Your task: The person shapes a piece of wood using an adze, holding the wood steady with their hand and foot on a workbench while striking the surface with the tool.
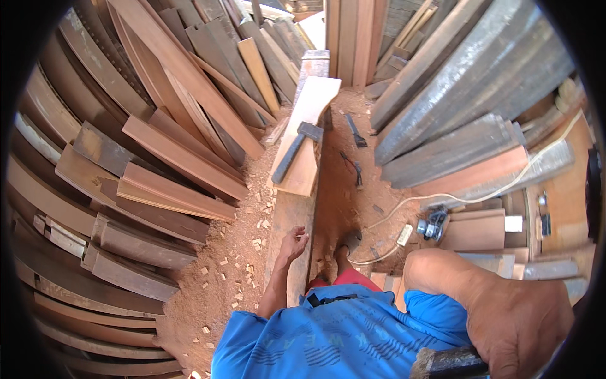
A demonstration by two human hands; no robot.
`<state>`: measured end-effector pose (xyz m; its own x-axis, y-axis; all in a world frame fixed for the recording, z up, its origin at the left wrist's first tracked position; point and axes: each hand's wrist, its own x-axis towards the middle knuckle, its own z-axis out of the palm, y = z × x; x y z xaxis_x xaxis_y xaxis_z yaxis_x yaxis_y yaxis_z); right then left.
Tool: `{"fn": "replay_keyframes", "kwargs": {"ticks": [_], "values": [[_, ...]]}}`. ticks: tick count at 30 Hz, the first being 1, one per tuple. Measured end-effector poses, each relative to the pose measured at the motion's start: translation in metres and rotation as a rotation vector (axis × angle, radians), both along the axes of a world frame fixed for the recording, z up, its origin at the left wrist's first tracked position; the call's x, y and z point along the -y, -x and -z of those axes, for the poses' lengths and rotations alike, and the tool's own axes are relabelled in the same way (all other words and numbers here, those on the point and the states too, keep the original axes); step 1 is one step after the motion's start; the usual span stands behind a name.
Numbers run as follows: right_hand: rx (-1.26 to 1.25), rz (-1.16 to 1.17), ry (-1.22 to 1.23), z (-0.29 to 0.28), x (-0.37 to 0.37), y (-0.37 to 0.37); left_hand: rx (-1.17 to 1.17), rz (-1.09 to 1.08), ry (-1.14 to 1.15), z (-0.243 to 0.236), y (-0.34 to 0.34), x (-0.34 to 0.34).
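Note:
My left hand [294, 241] is over the long wooden beam [288, 215], empty, its fingers loosely bent and apart. Farther along that beam lies a pale, shaped board [315, 95], with a hammer [290, 158] resting across it, dark handle toward me. At the lower right, close to the camera, my right hand [517, 322] grips a dark tool [457, 361] that runs partly out of view; what kind it is I cannot tell.
Planks [177, 177] are stacked along both sides. Sawdust and chips [246, 271] cover the floor, where dark tools [355, 131] lie right of the beam. A cable [492, 192], a power strip [404, 235] and a power tool [432, 224] sit at right.

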<state>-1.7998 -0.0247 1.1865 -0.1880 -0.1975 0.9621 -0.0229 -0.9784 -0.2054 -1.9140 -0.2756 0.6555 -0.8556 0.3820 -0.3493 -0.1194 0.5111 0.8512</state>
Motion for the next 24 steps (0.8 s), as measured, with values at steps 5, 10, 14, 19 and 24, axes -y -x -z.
{"fn": "replay_keyframes", "kwargs": {"ticks": [5,10,14,19,24], "values": [[0.135,-0.042,-0.009,0.030,-0.072,0.077,-0.100,-0.125,0.090,-0.007,0.053,-0.019],[0.793,0.384,-0.009,0.137,-0.117,0.168,-0.448,-0.113,0.379,-0.021,0.121,-0.037],[1.385,0.781,-0.529,0.244,-0.137,0.233,-0.519,-0.141,0.596,-0.022,0.170,-0.048],[1.311,1.182,-1.272,0.366,-0.156,0.240,-0.408,-0.005,0.767,-0.003,0.233,-0.063],[1.356,1.116,-1.558,0.450,-0.174,0.237,-0.232,0.047,0.815,0.005,0.276,-0.070]]}}
